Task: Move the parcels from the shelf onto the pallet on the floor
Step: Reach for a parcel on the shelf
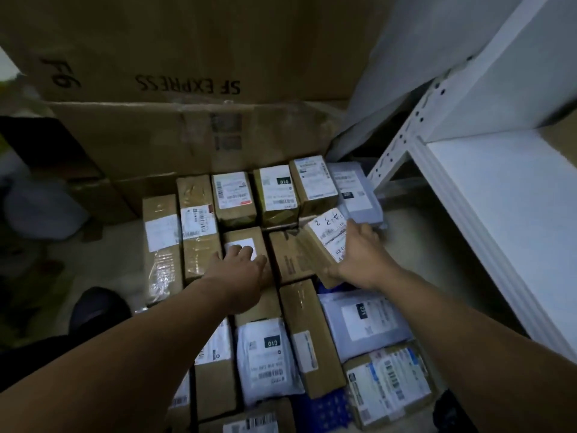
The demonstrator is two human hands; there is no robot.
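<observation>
Several brown cardboard parcels and white mailer bags lie packed in rows on the blue pallet [321,412] on the floor. My left hand [242,265] rests flat, fingers spread, on a small brown parcel [240,237] with a white label in the middle row. My right hand [359,256] grips a tilted brown parcel [324,237] with a white label marked "A-7 2", thumb under its near edge, fingers over the label. It leans on a neighbouring brown parcel [285,254].
A white metal shelf [505,195] with a bare board stands at the right. Large cardboard boxes [187,85] marked "SF EXPRESS" wall off the back. Dark boxes and bags sit at the left. My shoe [96,307] is on the floor at lower left.
</observation>
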